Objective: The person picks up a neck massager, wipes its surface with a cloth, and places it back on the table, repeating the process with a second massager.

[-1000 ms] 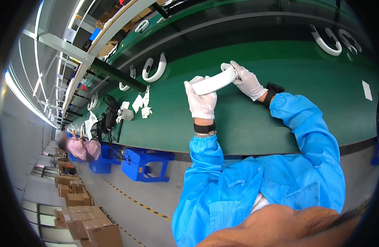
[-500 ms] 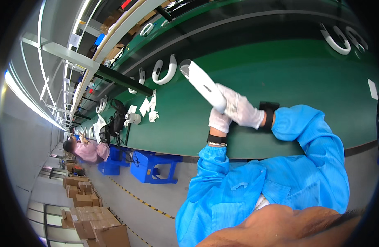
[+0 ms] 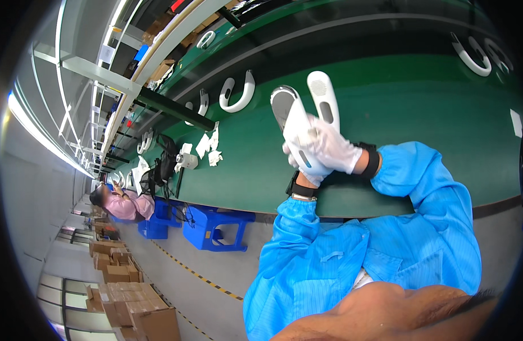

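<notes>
A white U-shaped neck fan (image 3: 324,94) is held up above the green bench, its two arms pointing away from me. One arm end shows a grey oval face, the other a patch of small holes and a dark oval slot. My right hand (image 3: 338,149), in a white glove, is closed around the fan's middle from the right side. Lower down, my left hand (image 3: 290,150), also gloved, grips it from the left and underneath, mostly hidden behind the white body.
Similar white neck fans (image 3: 238,99) stand along the back of the green bench (image 3: 398,125), with more at far right (image 3: 472,57). Crumpled white paper (image 3: 207,145), a black bag (image 3: 162,162) and blue stools (image 3: 216,227) lie leftward. A person in pink (image 3: 125,204) sits farther along.
The neck fan has been turned in my hands, so both its arms now show instead of one long side. My right hand stays on it; my left is now more covered by it.
</notes>
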`<action>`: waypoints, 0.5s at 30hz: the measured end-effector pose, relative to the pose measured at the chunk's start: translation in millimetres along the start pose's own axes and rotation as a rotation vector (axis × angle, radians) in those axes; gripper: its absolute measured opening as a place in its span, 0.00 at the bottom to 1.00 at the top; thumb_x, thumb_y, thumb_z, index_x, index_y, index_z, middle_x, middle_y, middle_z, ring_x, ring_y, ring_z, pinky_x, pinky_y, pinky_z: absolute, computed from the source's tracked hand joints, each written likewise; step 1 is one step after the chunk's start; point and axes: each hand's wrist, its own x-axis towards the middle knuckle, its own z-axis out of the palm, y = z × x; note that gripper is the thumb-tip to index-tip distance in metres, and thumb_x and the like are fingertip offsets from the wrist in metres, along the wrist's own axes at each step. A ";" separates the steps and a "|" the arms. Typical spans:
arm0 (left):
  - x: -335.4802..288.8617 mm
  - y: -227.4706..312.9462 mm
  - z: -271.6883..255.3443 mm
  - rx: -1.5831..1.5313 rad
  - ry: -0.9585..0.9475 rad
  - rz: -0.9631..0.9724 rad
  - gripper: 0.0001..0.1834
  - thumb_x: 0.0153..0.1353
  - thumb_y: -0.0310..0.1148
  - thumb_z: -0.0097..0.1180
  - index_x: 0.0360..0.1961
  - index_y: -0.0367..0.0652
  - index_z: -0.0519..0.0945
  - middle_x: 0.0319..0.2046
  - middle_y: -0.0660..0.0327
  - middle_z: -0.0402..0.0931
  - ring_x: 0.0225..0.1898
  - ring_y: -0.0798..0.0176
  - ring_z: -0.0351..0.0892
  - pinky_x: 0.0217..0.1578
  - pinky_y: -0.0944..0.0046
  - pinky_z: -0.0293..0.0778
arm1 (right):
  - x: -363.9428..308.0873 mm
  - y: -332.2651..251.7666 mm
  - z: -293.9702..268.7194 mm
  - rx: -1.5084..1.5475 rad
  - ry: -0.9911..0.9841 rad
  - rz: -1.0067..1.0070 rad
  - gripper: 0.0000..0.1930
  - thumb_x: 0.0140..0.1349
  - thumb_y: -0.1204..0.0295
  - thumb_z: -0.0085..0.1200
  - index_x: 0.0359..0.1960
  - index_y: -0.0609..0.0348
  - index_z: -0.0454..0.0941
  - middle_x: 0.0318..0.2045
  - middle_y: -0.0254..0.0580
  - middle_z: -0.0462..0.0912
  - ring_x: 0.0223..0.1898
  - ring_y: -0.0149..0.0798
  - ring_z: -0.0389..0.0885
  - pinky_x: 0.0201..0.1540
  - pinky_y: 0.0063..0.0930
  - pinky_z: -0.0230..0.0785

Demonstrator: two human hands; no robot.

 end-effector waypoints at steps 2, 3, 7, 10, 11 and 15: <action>5.2 1.0 12.2 0.068 -0.030 -0.076 0.25 0.64 0.36 0.58 0.60 0.43 0.67 0.46 0.49 0.75 0.44 0.56 0.78 0.44 0.57 0.78 | 10.3 -31.2 -5.0 0.118 0.029 0.006 0.24 0.66 0.70 0.57 0.60 0.60 0.63 0.37 0.51 0.79 0.33 0.44 0.83 0.36 0.37 0.80; 3.6 1.8 15.7 0.095 -0.040 -0.106 0.26 0.64 0.36 0.59 0.60 0.43 0.67 0.45 0.49 0.75 0.43 0.56 0.78 0.43 0.57 0.79 | 14.2 -52.9 0.8 -0.004 0.068 -0.045 0.26 0.66 0.69 0.57 0.63 0.61 0.62 0.36 0.50 0.79 0.33 0.43 0.83 0.37 0.36 0.80; 2.4 3.9 24.8 0.302 0.231 -0.026 0.23 0.69 0.38 0.50 0.60 0.36 0.65 0.40 0.42 0.74 0.28 0.49 0.77 0.28 0.54 0.80 | 29.2 -107.6 -17.5 -0.406 0.089 -0.190 0.24 0.67 0.66 0.53 0.61 0.67 0.70 0.31 0.43 0.81 0.33 0.36 0.83 0.42 0.31 0.79; 4.1 11.0 49.2 0.339 0.303 -0.005 0.13 0.68 0.29 0.51 0.48 0.28 0.72 0.36 0.46 0.79 0.27 0.55 0.81 0.24 0.61 0.79 | 19.3 -114.2 -52.0 -1.041 0.056 -0.463 0.21 0.64 0.69 0.55 0.57 0.64 0.74 0.34 0.41 0.83 0.37 0.33 0.83 0.44 0.26 0.78; 2.9 13.8 48.2 0.449 0.301 0.003 0.13 0.68 0.28 0.51 0.48 0.28 0.73 0.36 0.46 0.80 0.26 0.55 0.81 0.24 0.62 0.79 | 16.0 -107.0 -71.7 -1.181 -0.007 -0.591 0.22 0.60 0.66 0.58 0.56 0.59 0.76 0.40 0.42 0.83 0.41 0.37 0.84 0.43 0.29 0.79; 1.7 25.8 62.9 0.462 0.451 -0.146 0.22 0.71 0.40 0.49 0.54 0.30 0.72 0.38 0.41 0.81 0.23 0.55 0.82 0.19 0.66 0.78 | -17.2 -127.7 -70.4 -1.843 -0.204 -0.816 0.28 0.49 0.59 0.65 0.55 0.48 0.77 0.50 0.43 0.80 0.46 0.46 0.83 0.38 0.33 0.80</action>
